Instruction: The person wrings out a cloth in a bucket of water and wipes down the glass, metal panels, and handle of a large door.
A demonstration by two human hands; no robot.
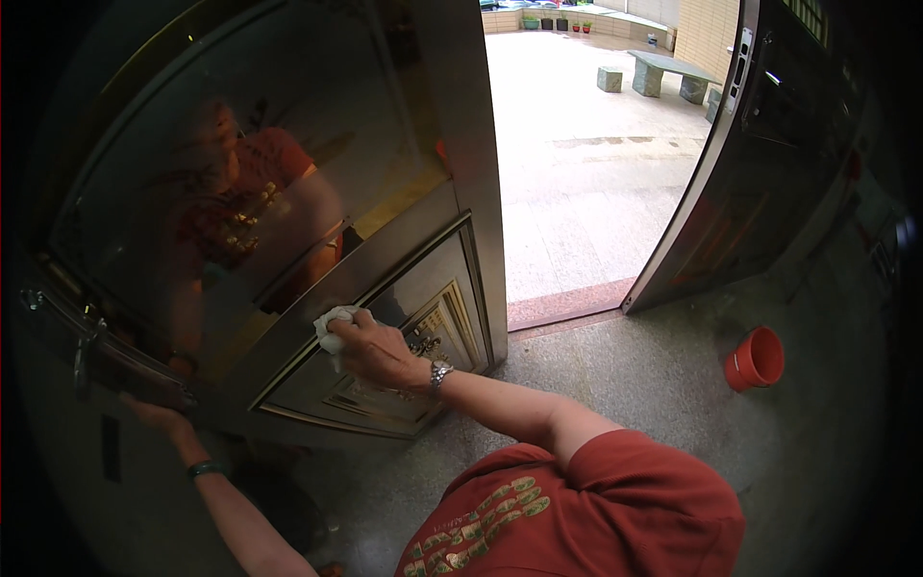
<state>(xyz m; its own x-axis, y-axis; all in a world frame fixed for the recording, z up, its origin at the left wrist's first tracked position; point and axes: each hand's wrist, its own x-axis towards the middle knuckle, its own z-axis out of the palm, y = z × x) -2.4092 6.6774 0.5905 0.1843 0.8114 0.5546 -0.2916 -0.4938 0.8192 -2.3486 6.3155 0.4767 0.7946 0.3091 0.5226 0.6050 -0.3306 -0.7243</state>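
A white cloth is bunched in my right hand, which presses it on the metal door leaf at the upper edge of its raised lower panel. A metal watch is on that wrist. Lower left, my left hand touches the door's edge below the long handle; its fingers are partly hidden in shadow, and a dark green bangle is on the wrist. The glossy upper part of the door mirrors a person in a red shirt.
A red bucket stands on the speckled stone floor at the right. The other door leaf stands ajar beyond the reddish threshold. Outside are a stone bench, a stone stool and several potted plants.
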